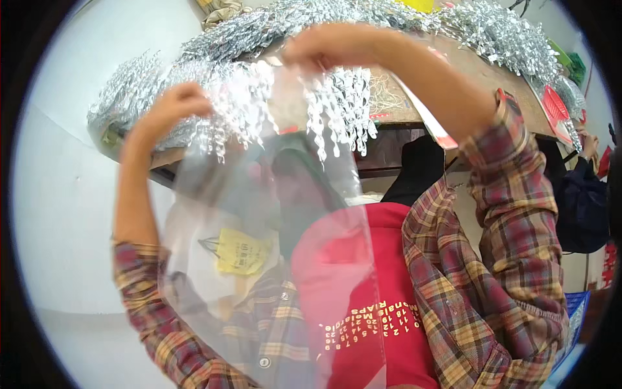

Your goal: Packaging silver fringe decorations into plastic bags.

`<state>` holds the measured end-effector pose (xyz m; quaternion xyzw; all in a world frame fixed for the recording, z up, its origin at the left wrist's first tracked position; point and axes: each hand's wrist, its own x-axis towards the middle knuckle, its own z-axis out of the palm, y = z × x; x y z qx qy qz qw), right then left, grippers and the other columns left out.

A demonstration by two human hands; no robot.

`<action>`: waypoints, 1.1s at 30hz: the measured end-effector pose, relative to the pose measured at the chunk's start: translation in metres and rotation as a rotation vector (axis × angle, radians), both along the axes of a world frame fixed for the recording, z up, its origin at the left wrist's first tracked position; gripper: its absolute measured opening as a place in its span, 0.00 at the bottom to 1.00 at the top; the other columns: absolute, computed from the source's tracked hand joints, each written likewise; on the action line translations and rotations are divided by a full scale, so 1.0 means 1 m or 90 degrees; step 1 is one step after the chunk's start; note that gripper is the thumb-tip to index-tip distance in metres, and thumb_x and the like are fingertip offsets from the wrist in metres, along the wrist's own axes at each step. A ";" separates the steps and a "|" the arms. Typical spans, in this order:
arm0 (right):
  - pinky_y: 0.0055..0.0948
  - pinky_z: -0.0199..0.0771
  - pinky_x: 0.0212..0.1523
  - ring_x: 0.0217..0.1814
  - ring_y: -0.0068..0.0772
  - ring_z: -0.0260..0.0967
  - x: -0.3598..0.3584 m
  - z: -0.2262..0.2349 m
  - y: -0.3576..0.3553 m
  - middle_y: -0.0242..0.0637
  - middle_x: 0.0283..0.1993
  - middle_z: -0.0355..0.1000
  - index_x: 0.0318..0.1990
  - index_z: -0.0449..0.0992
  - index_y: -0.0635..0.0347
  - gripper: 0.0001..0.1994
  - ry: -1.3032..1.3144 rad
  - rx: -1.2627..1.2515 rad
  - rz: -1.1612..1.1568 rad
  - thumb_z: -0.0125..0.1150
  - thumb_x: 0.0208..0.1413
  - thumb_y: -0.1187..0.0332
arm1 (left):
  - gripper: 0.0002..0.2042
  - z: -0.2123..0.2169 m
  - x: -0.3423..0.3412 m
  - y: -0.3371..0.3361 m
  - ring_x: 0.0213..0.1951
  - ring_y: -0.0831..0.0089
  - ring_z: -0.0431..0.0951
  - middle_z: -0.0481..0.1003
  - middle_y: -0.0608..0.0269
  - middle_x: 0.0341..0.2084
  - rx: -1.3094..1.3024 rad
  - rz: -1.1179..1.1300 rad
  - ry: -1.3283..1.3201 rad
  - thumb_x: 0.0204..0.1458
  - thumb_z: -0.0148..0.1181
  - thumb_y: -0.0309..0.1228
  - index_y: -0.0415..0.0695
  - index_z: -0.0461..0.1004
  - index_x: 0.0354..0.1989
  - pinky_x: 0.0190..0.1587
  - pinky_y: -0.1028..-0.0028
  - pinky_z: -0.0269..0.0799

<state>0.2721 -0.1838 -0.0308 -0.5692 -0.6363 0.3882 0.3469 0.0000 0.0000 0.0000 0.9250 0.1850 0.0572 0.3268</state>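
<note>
Just below both hands [170, 111] [314, 48], clear plastic [275, 211]

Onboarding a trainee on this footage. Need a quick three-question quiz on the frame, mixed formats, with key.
1. True or false: part of the red garment shows through the clear plastic.
2. Either/or: in the picture, is the left hand higher or lower than the right hand?
3. Fill in: the twisted strands heaped on the table are ____ in colour.

Key: 1. True. 2. Lower. 3. Silver.
</note>
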 end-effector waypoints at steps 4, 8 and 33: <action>0.20 0.64 0.35 0.30 0.16 0.63 -0.029 -0.076 -0.083 0.24 0.28 0.70 0.39 0.74 0.57 0.14 0.051 -0.168 -0.019 0.52 0.62 0.56 | 0.06 -0.125 -0.002 -0.050 0.39 0.78 0.74 0.76 0.66 0.31 -0.248 -0.114 0.136 0.52 0.62 0.31 0.41 0.75 0.32 0.42 0.76 0.68; 0.20 0.67 0.37 0.34 0.14 0.66 -0.017 -0.135 -0.136 0.25 0.30 0.71 0.39 0.74 0.61 0.10 0.082 -0.240 0.086 0.54 0.62 0.63 | 0.09 -0.209 0.016 -0.105 0.45 0.76 0.74 0.77 0.62 0.36 -0.367 -0.298 0.160 0.53 0.61 0.31 0.40 0.70 0.27 0.46 0.73 0.69; 0.34 0.71 0.41 0.39 0.40 0.73 0.023 -0.186 -0.136 0.36 0.36 0.77 0.36 0.80 0.58 0.07 -0.208 0.099 -0.012 0.60 0.54 0.67 | 0.07 -0.218 0.083 -0.051 0.33 0.78 0.71 0.73 0.70 0.27 -0.253 -0.367 0.093 0.45 0.63 0.28 0.41 0.72 0.29 0.41 0.74 0.66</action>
